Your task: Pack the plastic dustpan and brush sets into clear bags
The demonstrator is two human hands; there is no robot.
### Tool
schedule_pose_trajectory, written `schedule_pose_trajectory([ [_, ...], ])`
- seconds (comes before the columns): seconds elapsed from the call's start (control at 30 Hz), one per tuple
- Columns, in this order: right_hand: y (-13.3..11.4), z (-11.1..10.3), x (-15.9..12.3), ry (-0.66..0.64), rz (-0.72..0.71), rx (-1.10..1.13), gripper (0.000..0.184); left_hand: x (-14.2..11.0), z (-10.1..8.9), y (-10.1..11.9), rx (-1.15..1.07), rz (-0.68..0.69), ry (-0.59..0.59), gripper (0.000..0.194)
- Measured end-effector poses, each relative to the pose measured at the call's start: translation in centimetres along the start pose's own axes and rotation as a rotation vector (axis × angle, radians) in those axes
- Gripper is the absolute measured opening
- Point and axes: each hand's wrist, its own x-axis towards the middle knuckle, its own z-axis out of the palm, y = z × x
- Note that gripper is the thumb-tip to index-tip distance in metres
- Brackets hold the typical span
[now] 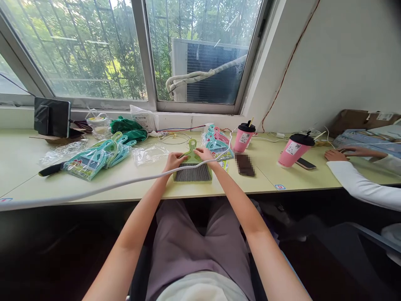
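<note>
A small green hand brush [191, 158] with grey bristles lies in a matching green dustpan [207, 179] on the table in front of me, handle pointing away. My left hand [174, 161] grips the set's left side, fingers curled around the edge. My right hand [204, 155] closes on its right side near the handle, and the fingertips are partly hidden. Just right of the right hand are blue and pink brush-and-dustpan sets [216, 144] in clear packaging. A pile of wrapped blue and green sets [90, 161] rests farther left.
A white cable [119, 184] crosses in front of my arms. Two pink cups [242, 140] with black lids, a pixelated dark object [245, 164] and a phone [305, 163] stand or lie rightward. Crumpled plastic [150, 154] and a tablet [52, 117] are leftward. Another person's hand [336, 155] is far right.
</note>
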Motion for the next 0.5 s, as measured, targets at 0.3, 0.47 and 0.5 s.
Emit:
schedule_pose_trajectory([
  [0.3, 3.2, -7.3, -13.6, -0.025, -0.093, -0.941, 0.052, 0.8, -0.9, -2.9, 0.054, -0.249, 0.233, 0.03],
  [0.47, 3.7, -6.5, -19.7, -0.181, -0.233, -1.051, 0.06, 0.9, -0.5, -3.4, -0.028, -0.398, 0.215, 0.026],
  [0.5, 3.4, -6.1, -20.3, -0.199, -0.319, -1.044, 0.056, 0.9, -0.5, -3.5, -0.055, -0.405, 0.198, 0.026],
])
